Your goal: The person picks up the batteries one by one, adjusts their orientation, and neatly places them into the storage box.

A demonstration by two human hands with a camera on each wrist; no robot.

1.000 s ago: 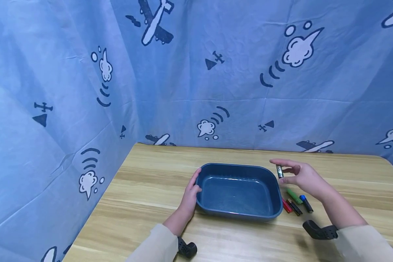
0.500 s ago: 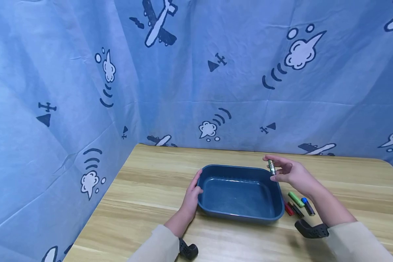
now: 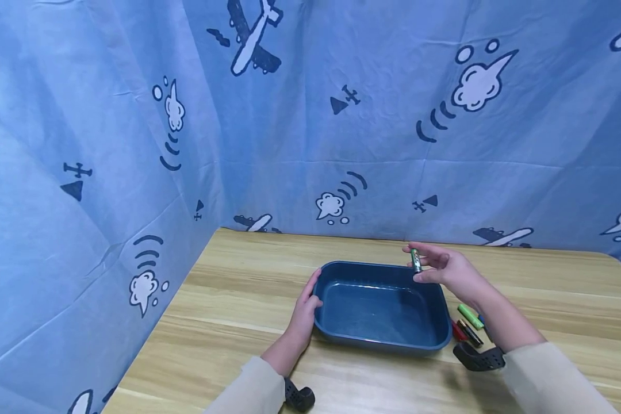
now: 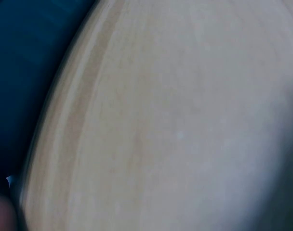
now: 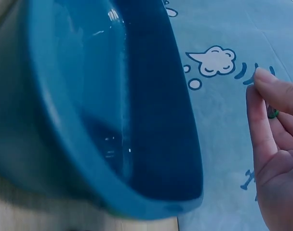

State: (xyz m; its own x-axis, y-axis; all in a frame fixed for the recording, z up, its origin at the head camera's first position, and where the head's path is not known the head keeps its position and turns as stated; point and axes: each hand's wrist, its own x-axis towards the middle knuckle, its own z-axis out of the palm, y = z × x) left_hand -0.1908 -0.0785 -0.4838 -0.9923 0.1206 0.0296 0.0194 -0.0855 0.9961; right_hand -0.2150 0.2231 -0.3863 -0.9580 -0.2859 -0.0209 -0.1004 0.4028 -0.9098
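A dark blue rectangular basin (image 3: 375,313) sits on the wooden table with nothing inside it. My left hand (image 3: 302,313) holds its left end, thumb over the rim and fingers along the outside. Between thumb and fingertips, my right hand (image 3: 457,277) pinches a small dark green battery (image 3: 416,261), roughly upright, at the basin's far right corner and above the rim. In the right wrist view the fingers hide most of this battery (image 5: 272,112); only its green end shows.
Right of the basin lie a light green battery (image 3: 470,317), a black one (image 3: 470,333) and a red one (image 3: 458,331). A blue-ended one (image 3: 481,318) is mostly hidden by the right forearm. A blue patterned curtain (image 3: 290,132) stands behind the table (image 3: 227,282).
The right hand has carried the pinched battery leftward, from right of the basin to above its far right corner. The left hand keeps its hold on the basin.
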